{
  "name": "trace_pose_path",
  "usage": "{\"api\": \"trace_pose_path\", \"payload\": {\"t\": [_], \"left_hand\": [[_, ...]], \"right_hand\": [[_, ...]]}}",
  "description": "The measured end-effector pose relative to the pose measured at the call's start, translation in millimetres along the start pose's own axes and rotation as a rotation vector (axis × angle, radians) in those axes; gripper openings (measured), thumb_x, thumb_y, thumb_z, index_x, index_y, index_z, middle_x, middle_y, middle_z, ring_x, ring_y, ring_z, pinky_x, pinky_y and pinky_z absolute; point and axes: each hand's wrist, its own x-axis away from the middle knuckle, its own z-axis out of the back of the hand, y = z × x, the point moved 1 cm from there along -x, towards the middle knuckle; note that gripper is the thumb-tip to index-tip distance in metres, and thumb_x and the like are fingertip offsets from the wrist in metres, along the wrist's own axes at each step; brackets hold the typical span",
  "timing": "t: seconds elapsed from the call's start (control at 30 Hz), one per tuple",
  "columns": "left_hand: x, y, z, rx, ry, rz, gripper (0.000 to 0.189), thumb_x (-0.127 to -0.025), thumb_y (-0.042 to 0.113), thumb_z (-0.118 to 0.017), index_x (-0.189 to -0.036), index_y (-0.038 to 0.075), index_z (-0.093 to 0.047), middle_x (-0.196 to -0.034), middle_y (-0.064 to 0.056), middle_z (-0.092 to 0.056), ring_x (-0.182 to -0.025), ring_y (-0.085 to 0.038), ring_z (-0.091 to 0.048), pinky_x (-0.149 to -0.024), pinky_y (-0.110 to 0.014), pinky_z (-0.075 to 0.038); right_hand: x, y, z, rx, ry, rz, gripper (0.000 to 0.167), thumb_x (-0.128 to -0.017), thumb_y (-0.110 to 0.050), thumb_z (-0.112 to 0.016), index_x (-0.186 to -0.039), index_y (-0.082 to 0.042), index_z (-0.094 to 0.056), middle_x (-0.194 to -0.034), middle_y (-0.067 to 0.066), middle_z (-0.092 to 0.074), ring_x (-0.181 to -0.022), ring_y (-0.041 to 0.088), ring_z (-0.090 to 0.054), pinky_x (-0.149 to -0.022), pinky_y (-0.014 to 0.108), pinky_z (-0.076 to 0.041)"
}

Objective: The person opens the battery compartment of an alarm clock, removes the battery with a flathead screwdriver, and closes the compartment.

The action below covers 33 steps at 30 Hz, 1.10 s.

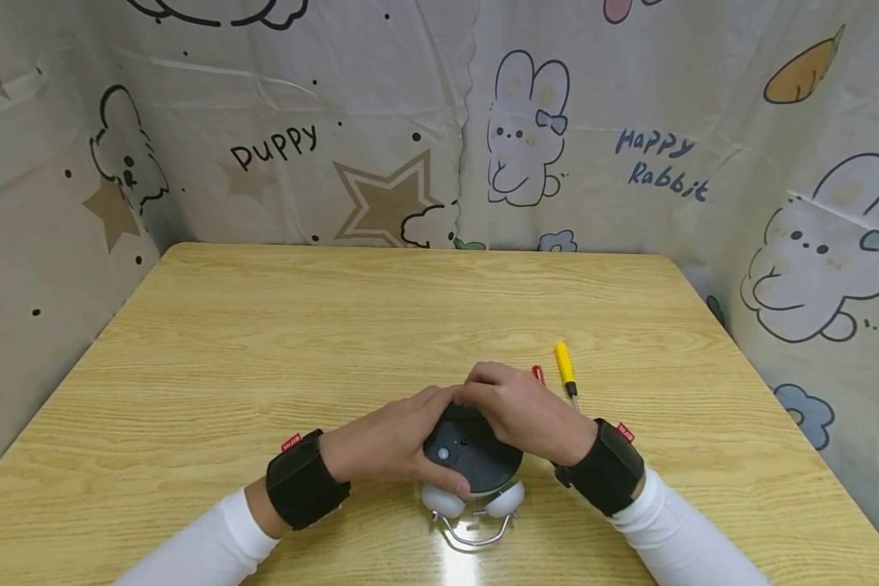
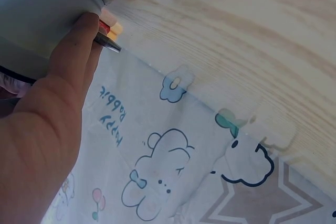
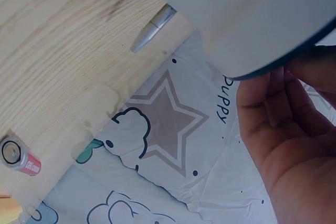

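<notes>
A twin-bell alarm clock (image 1: 487,465) is on the table, its dark round back turned up and its two white bells (image 1: 505,501) and wire handle toward me. My left hand (image 1: 381,439) grips the clock's left side, thumb across the near edge of the back. From the right, my right hand (image 1: 527,413) bends over the far part of the back. Its curled fingers hold at the dark rim beside the white casing (image 3: 252,30) in the right wrist view. A tapered silver foot (image 3: 152,29) sticks out from the casing. My right hand covers part of the back.
Just beyond my right hand lie a red battery (image 1: 538,374) and a yellow-handled screwdriver (image 1: 563,364) with a black collar. The wooden table (image 1: 300,325) ends at a printed cloth (image 1: 410,122) behind and along both sides.
</notes>
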Motion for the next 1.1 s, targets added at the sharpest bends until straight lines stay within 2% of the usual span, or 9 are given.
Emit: {"api": "trace_pose_path", "payload": {"t": [0.47, 0.7, 0.97, 1.1], "left_hand": [[-0.1, -0.5, -0.1, 0.000, 0.003, -0.003, 0.108, -0.078, 0.067, -0.082, -0.161, 0.026, -0.026, -0.148, 0.003, -0.048, -0.125, -0.010, -0.054, -0.106, -0.032, -0.050], [0.3, 0.4, 0.0, -0.002, 0.000, 0.000, 0.110, -0.077, 0.067, -0.082, -0.162, 0.026, -0.025, -0.150, 0.004, -0.047, -0.126, -0.009, -0.054, -0.107, -0.032, -0.050], [0.5, 0.6, -0.4, -0.005, 0.003, -0.002, 0.113, -0.077, 0.067, -0.082, -0.163, 0.027, -0.022, -0.147, 0.006, -0.048, -0.123, -0.008, -0.055, -0.106, -0.030, -0.050], [0.6, 0.4, -0.5, -0.011, 0.005, -0.006, 0.112, -0.077, 0.067, -0.082, -0.163, 0.026, -0.023, -0.147, 0.005, -0.048, -0.124, -0.008, -0.055, -0.106, -0.031, -0.050]], "right_hand": [[0.2, 0.1, -3.1, 0.011, 0.011, -0.001, 0.024, -0.093, 0.006, -0.071, -0.110, -0.009, -0.078, -0.098, 0.003, -0.067, -0.089, 0.011, -0.066, -0.077, 0.022, -0.058], [0.1, 0.9, -3.7, -0.018, 0.019, -0.032, 0.023, -0.094, 0.005, -0.070, -0.109, -0.010, -0.078, -0.098, 0.003, -0.069, -0.091, 0.011, -0.068, -0.079, 0.023, -0.059], [0.4, 2.7, -5.2, -0.052, 0.032, -0.081, 0.012, -0.097, -0.001, -0.069, -0.105, -0.008, -0.075, -0.099, 0.003, -0.073, -0.094, 0.013, -0.072, -0.083, 0.026, -0.060], [0.6, 3.8, -5.6, -0.059, 0.023, -0.087, 0.013, -0.097, -0.001, -0.069, -0.106, -0.008, -0.076, -0.100, 0.003, -0.072, -0.094, 0.013, -0.072, -0.083, 0.026, -0.060]]}}
